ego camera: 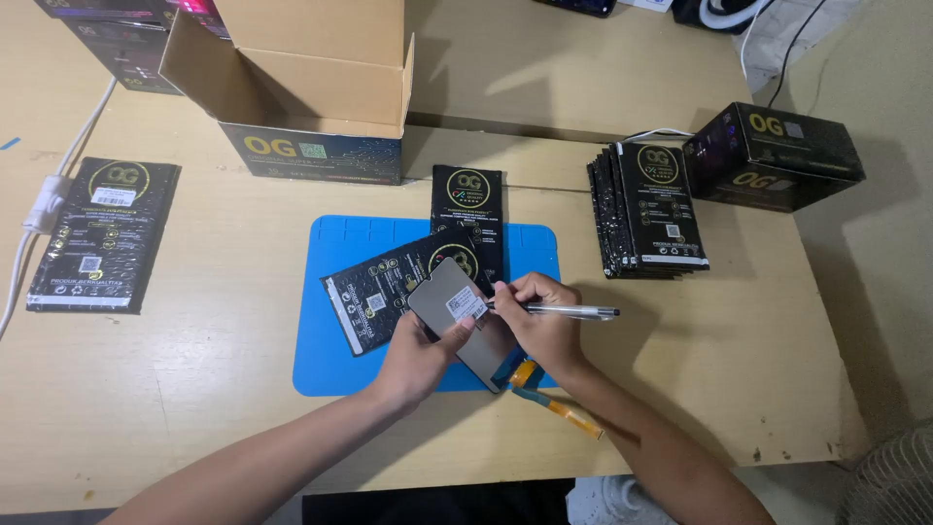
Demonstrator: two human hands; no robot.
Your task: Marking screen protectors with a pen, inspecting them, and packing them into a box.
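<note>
Lower part of the grey screen panel (pixel 457 316) behind both hands, box flaps past the top edge.

The panel (pixel 449 309) in the left grip (pixel 413 355) is grey with a white sticker, and an orange ribbon strip (pixel 556 403) trails from it below the right grip (pixel 544 316). Under both grips lies a bright blue mat (pixel 326 369). Just above them sit black pouches (pixel 384 292) with gold rings. The desk (pixel 194 389) is pale wood.

Tilted grey phone screen (pixel 457 316), pen (pixel 569 312) above
</note>
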